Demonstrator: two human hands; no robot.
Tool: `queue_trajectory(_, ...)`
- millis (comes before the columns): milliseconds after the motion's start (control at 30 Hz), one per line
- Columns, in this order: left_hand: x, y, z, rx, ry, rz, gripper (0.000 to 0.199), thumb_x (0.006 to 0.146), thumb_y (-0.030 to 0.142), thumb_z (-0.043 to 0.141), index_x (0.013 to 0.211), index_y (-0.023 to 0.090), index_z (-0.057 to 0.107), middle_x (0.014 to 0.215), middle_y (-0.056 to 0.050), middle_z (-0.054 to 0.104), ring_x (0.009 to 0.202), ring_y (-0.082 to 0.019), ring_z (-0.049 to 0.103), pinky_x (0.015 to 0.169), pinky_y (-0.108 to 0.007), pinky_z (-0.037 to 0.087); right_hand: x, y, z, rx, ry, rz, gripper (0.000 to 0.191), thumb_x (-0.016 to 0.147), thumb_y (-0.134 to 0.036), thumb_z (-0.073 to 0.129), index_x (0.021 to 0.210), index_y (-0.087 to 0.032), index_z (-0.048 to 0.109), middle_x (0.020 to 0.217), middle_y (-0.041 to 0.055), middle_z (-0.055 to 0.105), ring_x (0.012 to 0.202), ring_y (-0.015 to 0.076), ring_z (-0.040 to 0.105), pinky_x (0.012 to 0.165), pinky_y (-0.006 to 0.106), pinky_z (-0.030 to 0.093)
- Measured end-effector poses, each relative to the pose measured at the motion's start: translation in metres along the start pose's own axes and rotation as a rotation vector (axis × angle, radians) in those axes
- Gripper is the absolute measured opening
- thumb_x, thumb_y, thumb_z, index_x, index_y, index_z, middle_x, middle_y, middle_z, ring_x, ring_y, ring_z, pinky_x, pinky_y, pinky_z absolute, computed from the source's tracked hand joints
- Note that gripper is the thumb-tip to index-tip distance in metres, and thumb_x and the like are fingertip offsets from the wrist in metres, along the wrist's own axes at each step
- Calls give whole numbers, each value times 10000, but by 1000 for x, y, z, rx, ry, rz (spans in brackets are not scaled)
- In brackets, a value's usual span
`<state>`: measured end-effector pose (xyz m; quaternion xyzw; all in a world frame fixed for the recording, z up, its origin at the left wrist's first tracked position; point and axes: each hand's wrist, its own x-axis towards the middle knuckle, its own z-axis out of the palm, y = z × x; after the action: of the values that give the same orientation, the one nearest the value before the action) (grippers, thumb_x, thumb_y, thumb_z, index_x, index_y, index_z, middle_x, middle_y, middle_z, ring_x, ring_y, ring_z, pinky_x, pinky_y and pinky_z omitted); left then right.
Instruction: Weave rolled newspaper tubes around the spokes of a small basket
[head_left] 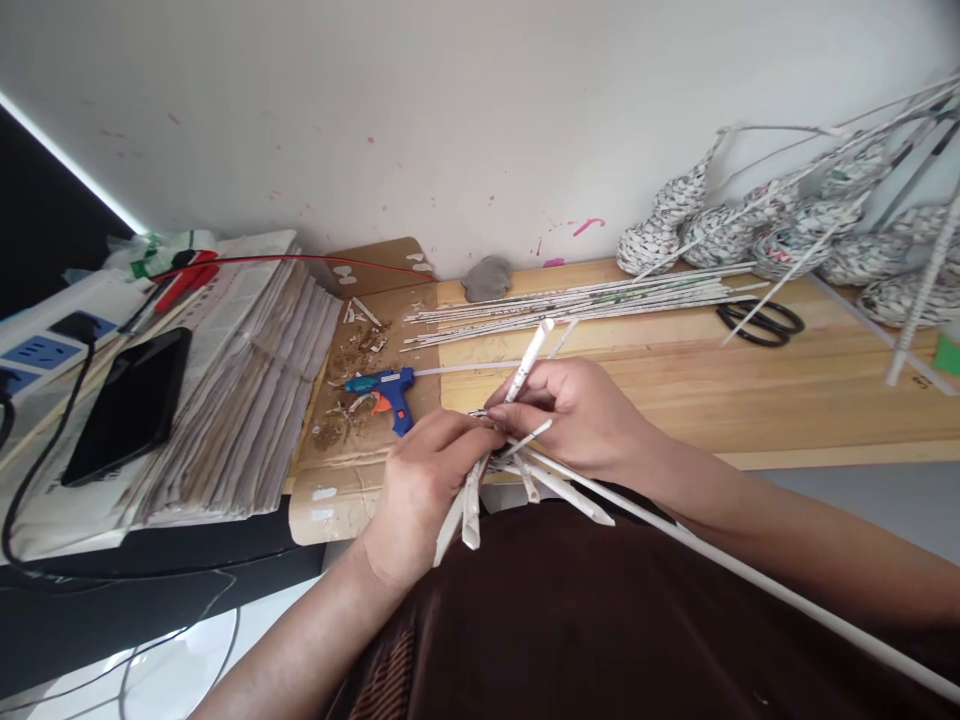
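Observation:
Rolled paper tubes meet in a small bundle between my two hands, near the table's front edge, and stick out in several directions. My left hand [427, 470] has its fingers curled round the left side of the bundle, over a short tube [471, 512]. On the other side, my right hand [577, 410] pinches the bundle beside an upright white tube [530, 360]. One long tube [720, 552] runs from the bundle to the lower right, under my right forearm. Fingers partly hide the middle of the bundle.
A blue glue gun [390, 390] lies on cardboard [330, 505] left of my hands. Thin paper rods [600, 303] and black scissors [761, 322] lie behind. Woven paper pieces [660, 235] stand back right. A paper stack [262, 400] and black phone [127, 405] are left.

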<state>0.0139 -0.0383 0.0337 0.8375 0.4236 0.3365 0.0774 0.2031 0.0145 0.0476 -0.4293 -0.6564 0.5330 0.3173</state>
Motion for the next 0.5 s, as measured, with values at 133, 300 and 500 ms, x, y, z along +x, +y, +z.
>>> queue_trajectory(133, -2, -1, 1, 33, -26, -7, 126, 953, 180, 613, 978, 212, 732, 943, -45, 704, 861, -173, 656, 759, -284, 511, -2, -1, 3, -71, 9, -47, 88, 860, -244, 692, 868, -182, 754, 807, 41, 779, 742, 189, 735, 614, 257, 537)
queue_trajectory(300, -3, 1, -1, -86, 3, -76, 129, 921, 123, 639, 971, 205, 726, 945, -41, 709, 875, -160, 673, 795, -269, 523, -7, 4, 8, -77, 53, -117, 108, 886, -242, 664, 879, -185, 755, 838, 42, 787, 764, 190, 747, 667, 272, 567)
queue_trajectory(500, -3, 1, 0, -141, 78, -176, 99, 895, 115, 668, 863, 203, 701, 824, -7, 703, 771, -130, 672, 741, -231, 539, -16, 6, 8, -43, 7, -190, 107, 880, -191, 640, 927, -174, 735, 887, 40, 789, 814, 180, 751, 734, 264, 579)
